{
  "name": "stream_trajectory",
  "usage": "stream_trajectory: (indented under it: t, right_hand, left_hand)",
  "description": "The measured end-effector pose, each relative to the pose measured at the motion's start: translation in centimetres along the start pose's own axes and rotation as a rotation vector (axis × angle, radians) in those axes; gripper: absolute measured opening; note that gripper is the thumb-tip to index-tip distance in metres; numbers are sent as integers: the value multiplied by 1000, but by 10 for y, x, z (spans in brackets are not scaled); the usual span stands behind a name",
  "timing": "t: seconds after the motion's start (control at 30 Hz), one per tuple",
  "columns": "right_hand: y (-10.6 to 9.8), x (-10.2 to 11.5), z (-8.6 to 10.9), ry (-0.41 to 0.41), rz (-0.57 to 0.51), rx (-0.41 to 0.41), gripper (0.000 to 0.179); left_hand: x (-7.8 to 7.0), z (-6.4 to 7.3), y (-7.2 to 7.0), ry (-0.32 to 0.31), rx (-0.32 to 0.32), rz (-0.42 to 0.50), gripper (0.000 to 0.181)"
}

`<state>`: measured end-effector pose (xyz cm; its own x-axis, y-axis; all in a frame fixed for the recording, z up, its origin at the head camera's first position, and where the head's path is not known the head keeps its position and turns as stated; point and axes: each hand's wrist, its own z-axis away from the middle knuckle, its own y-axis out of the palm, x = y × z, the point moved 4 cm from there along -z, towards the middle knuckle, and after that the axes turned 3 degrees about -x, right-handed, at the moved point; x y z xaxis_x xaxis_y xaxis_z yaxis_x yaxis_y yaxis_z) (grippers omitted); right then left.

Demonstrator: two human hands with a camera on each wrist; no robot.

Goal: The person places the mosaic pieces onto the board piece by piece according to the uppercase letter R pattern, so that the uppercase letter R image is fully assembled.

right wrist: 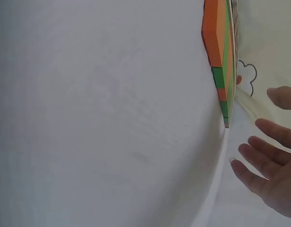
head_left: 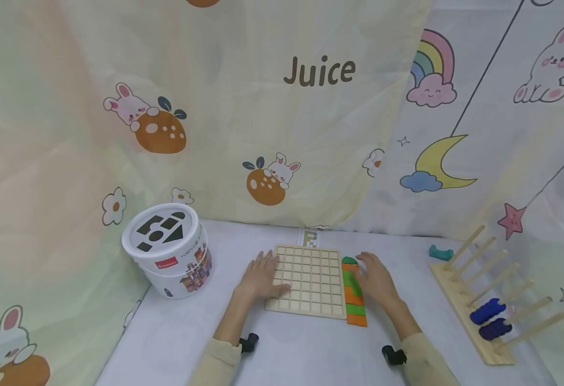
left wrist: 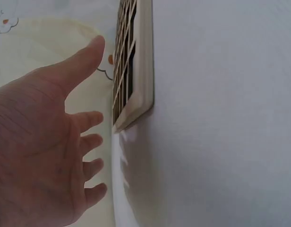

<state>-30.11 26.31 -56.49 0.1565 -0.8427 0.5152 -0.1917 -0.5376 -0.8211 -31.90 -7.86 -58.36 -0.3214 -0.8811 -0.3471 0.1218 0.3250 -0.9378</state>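
Left hand (head_left: 261, 280) near a pale, square-gridded wooden board (head_left: 312, 280).

Apparently a play corner with cloth walls (head_left: 234, 107)
Rabbits (head_left: 132, 105) and a rainbow (head_left: 433, 58) are printed there; the table (head_left: 311, 348) carries a toy tub (head_left: 168, 273) and wooden peg rack (head_left: 461, 305).

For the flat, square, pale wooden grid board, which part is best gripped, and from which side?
Probably the left rim of the pale wooden grid board, pinched with the thumb on top, coming from the left. It lies flat, so its thick edge offers the likeliest hold; the row of orange and green blocks lines the right edge. The left hand is nearest.
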Motion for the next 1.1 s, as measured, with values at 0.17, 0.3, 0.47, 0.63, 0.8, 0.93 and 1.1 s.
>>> stream_trajectory:
  t: [0.17, 0.3, 0.47, 0.63, 0.8, 0.93, 1.1]
  right_hand:
    - [0, -6, -6, 57, -63, -1, 40]
    - [0, -9, -11, 74, -61, 27, 35]
    - [4, -16, -16, 108, -28, 52, 31]
    - [7, -17, -20, 100, -20, 62, 24]
    - [4, -16, -24, 91, -20, 71, 22]
    - [1, -15, -28, 65, -40, 34, 20]
    - [-2, -20, -30, 66, -97, 26, 19]
  left_hand:
    - [-9, 7, -7, -31, 95, 30, 105]
    - [-9, 9, -7, -30, 121, 18, 111]
    - [-7, 10, -10, -5, 142, 14, 129]
    - [-5, 11, -9, 27, 179, -51, 148]
    - [-7, 11, -9, 35, 181, -70, 152]
    - [-7, 11, -10, 40, 179, -62, 151]
    - [-5, 12, -9, 27, 186, -60, 149]
